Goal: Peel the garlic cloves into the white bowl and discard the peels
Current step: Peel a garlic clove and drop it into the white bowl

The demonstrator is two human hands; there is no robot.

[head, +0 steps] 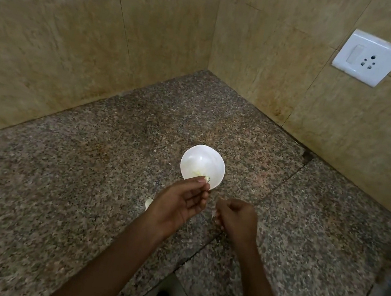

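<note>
- White bowl (203, 160): small, round, glossy inside, upright on the speckled granite counter (81, 194), out from the corner where the two tiled walls (78, 41) meet.
- Bowl contents: a pale yellowish patch lies against the near inner side. It is blurred, so individual pieces cannot be counted.
- Garlic clove (206, 179): small, pale with a yellow-green tint, held just above the near rim of the bowl. Whether any skin is left on it cannot be made out at this sharpness.
- Left hand (178, 206): thumb and forefinger are closed on the clove in a fingertip pinch. The remaining fingers are loosely bent beneath and touch nothing. The forearm comes in from the lower edge.
- Right hand (235, 219): just beside the left, clear of the bowl, fingers curled inward into a loose fist, knuckles up.
- Pale scrap (214, 213): sits at the right hand's fingertips and is possibly a bit of peel. Cannot tell whether the fingers have hold of it or it merely lies behind them.
- Pale lump (148, 203): rounded, on the counter, partly hidden behind the left wrist and well short of the bowl.
- White socket plate (370, 58): on the right-hand wall, well apart from the work area.
</note>
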